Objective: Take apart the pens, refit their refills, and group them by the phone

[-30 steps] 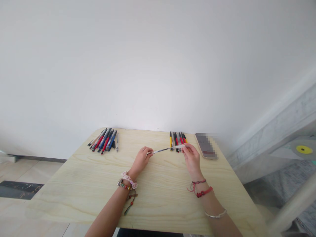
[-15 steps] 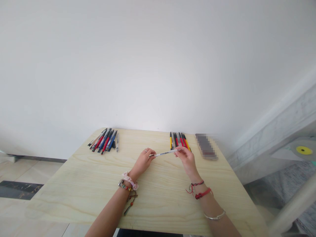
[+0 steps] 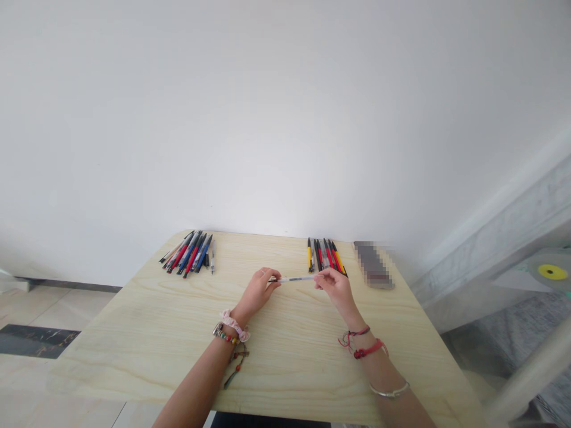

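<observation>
A thin, clear pen [image 3: 297,279] with a dark marking along its middle stretches nearly level between my two hands, above the table. My left hand [image 3: 260,289] pinches its dark left end between thumb and fingers. At the other end, my right hand [image 3: 333,286] grips the pale tip, which the fingers partly hide. Beyond my right hand lies a row of pens [image 3: 328,254] in yellow, red, black and clear.
Pale wooden table [image 3: 285,345] against a white wall [image 3: 285,119]. A loose bundle of red, blue and clear pens [image 3: 187,252] lies at the back left, with one clear pen [image 3: 213,257] beside it. A dark blurred-out flat object [image 3: 373,264] lies at the back right.
My right hand has come slightly lower and closer to the left, and the pen has turned from a slant to almost level. My left hand has barely moved.
</observation>
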Tool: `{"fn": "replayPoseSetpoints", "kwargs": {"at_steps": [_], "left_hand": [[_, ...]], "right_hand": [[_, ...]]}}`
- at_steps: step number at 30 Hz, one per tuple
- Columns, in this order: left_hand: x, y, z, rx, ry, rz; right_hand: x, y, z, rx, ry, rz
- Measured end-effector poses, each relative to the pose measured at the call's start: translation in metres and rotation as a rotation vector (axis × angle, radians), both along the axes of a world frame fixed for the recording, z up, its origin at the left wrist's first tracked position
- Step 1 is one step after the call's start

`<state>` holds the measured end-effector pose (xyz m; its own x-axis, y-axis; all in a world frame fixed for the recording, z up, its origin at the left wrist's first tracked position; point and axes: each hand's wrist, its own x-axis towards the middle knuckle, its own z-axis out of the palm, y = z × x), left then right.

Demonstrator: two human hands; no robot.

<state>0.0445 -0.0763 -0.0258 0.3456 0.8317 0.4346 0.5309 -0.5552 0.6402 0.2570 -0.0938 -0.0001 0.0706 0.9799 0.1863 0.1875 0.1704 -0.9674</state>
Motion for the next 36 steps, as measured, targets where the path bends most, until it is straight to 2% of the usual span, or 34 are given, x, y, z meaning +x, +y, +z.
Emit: {"fn": "replayPoseSetpoints", "kwargs": {"at_steps": [4,8,11,15,17,21,27,32,36], "left_hand": [[0.0,0.0,0.0,0.006,-0.001,0.024],[0.0,0.0,-0.001,-0.008,-0.008,0.042],[0.0,0.0,0.0,-0.015,-0.018,0.05],[0.0,0.0,0.0,-0.022,-0.01,0.046],[0.0,0.0,0.001,-0.023,-0.006,0.046],[0.0,0.0,0.0,-0.017,-0.014,0.057],[0.0,0.0,0.0,-0.024,-0.003,0.047],[0.0,0.0,0.0,-0.024,-0.003,0.052],[0.0,0.0,0.0,-0.027,-0.001,0.057]], "right_hand": [[0.002,0.002,-0.004,-0.032,-0.127,-0.004],[0.005,0.002,-0.002,-0.01,-0.03,0.147],[0.008,0.001,-0.001,0.004,-0.072,0.204],[0.008,0.001,-0.003,-0.074,-0.223,0.173],[0.009,0.002,-0.005,-0.096,-0.211,0.176],[0.011,0.004,-0.005,-0.019,-0.121,0.203],[0.01,0.002,-0.007,-0.061,-0.32,0.186],[0.01,0.002,-0.004,-0.009,-0.293,0.197],[0.01,0.002,-0.004,-0.027,-0.368,0.169]]}}
